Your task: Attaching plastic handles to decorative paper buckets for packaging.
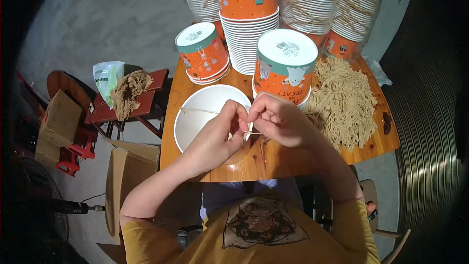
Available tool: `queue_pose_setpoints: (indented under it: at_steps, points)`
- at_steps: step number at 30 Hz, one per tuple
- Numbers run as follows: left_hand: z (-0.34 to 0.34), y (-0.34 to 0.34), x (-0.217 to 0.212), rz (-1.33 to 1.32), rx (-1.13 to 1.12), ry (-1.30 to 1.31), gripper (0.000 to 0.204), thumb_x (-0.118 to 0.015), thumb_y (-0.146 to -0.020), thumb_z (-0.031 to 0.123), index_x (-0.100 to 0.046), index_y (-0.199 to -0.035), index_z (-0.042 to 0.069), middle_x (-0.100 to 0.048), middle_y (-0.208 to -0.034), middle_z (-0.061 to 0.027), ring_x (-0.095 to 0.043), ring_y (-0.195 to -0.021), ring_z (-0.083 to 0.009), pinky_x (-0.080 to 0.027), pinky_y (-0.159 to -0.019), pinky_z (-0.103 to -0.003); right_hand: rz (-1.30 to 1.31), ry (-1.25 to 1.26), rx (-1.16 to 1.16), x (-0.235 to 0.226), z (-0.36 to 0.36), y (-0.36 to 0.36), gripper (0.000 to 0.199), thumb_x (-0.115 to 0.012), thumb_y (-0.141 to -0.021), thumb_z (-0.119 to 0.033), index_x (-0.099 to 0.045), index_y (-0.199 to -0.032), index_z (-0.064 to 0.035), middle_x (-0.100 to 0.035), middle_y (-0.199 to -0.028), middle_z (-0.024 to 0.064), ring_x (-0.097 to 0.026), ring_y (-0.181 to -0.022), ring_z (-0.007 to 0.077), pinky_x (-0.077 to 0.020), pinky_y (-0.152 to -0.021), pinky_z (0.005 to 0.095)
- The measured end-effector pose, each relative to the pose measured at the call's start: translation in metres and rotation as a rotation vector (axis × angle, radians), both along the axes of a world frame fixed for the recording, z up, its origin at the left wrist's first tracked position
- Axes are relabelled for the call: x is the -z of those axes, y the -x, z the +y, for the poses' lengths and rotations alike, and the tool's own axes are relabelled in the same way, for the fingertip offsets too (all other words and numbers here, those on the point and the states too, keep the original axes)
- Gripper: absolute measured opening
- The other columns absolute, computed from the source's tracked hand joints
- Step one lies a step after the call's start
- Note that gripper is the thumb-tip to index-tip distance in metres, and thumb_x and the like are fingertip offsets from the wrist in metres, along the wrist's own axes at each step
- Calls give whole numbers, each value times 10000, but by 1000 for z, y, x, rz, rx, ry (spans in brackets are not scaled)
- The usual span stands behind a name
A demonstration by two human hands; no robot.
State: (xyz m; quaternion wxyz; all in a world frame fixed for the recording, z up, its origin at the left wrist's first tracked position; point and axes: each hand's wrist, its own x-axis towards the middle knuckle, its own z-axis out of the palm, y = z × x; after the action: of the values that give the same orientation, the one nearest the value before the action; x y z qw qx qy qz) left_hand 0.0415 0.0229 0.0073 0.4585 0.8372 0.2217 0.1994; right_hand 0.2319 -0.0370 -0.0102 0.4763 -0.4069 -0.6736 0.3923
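While both hands meet over the front edge of the wooden surface [273,164], each pinches a thin pale cord [200,111] between thumb and fingertips. The left hand [217,137] is closed on the cord at the near rim of an open white paper bucket [202,117], and the cord runs from it to the left across the bucket's mouth. The right hand [278,120] is closed too, gripping the cord's other part just beside the left fingertips; the two hands look to be touching, though the view is too small to be sure.

Just behind the right hand stands an upturned orange and teal bucket [285,66], bottom up. A second upturned stack of orange buckets [202,51] sits behind the white bucket, and a tall nested stack [248,14] rises between them at the back. To the right a loose heap of tan cords [342,102] lies on the surface, touching the right forearm. More white stacks draped with cords [308,0] stand at the far edge. Left of the surface, a red stool [146,105] carries a bundle of cords [128,93] and a green and white bag [106,79]. Cardboard boxes [58,122] sit on the floor beside it.
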Motion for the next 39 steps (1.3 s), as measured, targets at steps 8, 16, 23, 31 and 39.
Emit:
queue_pose_setpoints:
  at_steps: [8,16,23,31,39]
  points:
    - [-1,9,3,12,-7,-136,289,-529,-842,-51,-381,-1075,35,-509,-886,-101,-564,-821,-227,-464,-741,-328,-346,-268,165,2,0,3,108,-643,-776,-6,-574,-853,-39,-517,-771,41,-485,-586,84,-365,-494,243]
    - [-2,10,1,1,-21,-329,364,-561,-825,-71,-395,-1134,25,-492,-992,-111,-572,-871,-213,-481,-756,-319,-306,-317,258,17,-2,19,149,-689,-787,-76,-608,-897,-16,-528,-843,68,-529,-635,125,-428,-550,252]
    - [7,7,3,-57,39,-485,434,-547,-765,-109,-391,-1146,29,-414,-966,-156,-517,-846,-309,-466,-720,-371,-339,-125,255,8,-2,20,121,-650,-803,-115,-602,-847,-13,-536,-843,120,-607,-739,241,-487,-650,327]
    - [7,10,5,-56,22,-359,352,-532,-809,-85,-411,-1118,31,-393,-979,-118,-525,-826,-213,-463,-737,-326,-308,-72,289,6,-4,21,88,-658,-796,-81,-609,-836,-19,-540,-827,95,-597,-691,185,-478,-623,290]
    - [11,9,1,93,-43,-11,242,-601,-816,30,-500,-1034,3,-457,-923,-90,-531,-814,-179,-460,-749,-300,-273,-55,300,11,-8,19,89,-655,-801,-64,-602,-866,-34,-531,-809,89,-572,-665,184,-456,-600,294]
